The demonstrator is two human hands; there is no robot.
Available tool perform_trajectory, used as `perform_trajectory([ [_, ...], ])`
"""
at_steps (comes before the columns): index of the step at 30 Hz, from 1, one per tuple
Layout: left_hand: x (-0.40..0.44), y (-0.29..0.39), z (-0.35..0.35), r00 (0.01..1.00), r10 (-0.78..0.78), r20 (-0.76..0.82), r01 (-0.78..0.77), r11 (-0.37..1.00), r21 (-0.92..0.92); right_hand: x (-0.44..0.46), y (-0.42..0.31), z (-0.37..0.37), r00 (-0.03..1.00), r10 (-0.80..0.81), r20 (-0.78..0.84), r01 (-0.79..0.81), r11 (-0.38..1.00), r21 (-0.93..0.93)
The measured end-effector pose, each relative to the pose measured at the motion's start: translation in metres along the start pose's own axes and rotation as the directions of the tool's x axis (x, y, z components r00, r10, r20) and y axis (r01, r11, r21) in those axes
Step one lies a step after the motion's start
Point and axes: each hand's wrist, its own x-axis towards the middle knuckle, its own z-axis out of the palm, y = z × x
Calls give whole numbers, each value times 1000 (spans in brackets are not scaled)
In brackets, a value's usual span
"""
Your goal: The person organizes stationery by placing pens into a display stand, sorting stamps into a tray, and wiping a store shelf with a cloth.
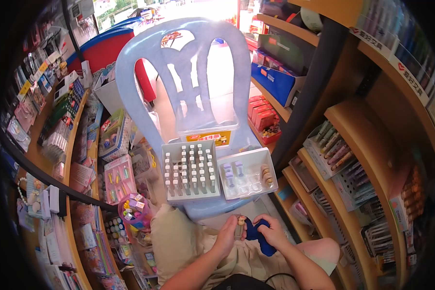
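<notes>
A moulded plastic chair (188,29), pale blue with a smooth, slightly glossy back pierced by curved openings, stood in front of the person and served as a surface for several containers. On its seat sat a pale, straight-walled box (193,197) packed with upright small bottles (195,166), slim and translucent under squared white caps. Beside it, a shallower white tray (249,194) held glossy lilac pieces (228,169) on its left side and rounded, brownish pieces (266,175) stacked along its right; round-edged hollows marked its floor. Behind these two stood a clear, hard plastic tub (208,116) with an orange-and-yellow label (221,139).

Below the chair's front edge, over the creased beige fabric of the clothing (174,232), both hands were occupied. The left hand (229,233) grasped a small, tan, knobbly-topped piece (240,222), its thumb and fingers closed around the sides and the top showing above them. The right hand (274,233) gripped a soft, dark blue cloth (266,247), bunched in folds, with a loose end hanging below the fingers. The cloth's other end lay right by the tan piece; whether they touched could not be told. Both forearms angled inward from the lower edge of the view, wrists bent slightly, hands close together but apart.
</notes>
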Motion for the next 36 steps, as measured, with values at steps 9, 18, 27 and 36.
perform_trajectory([
  [9,10,-8,-11,992,-116,51,113,992,64,15,1,-1,979,191,69,-199,972,126],
  [18,8,9,-18,992,-116,52,114,993,38,33,10,-2,917,322,234,-381,880,284],
  [27,-3,23,-24,983,-163,81,168,984,-64,41,7,8,844,346,411,-480,828,289],
  [36,-3,28,-32,965,-221,143,241,960,-142,51,-1,13,822,342,456,-484,841,241],
])
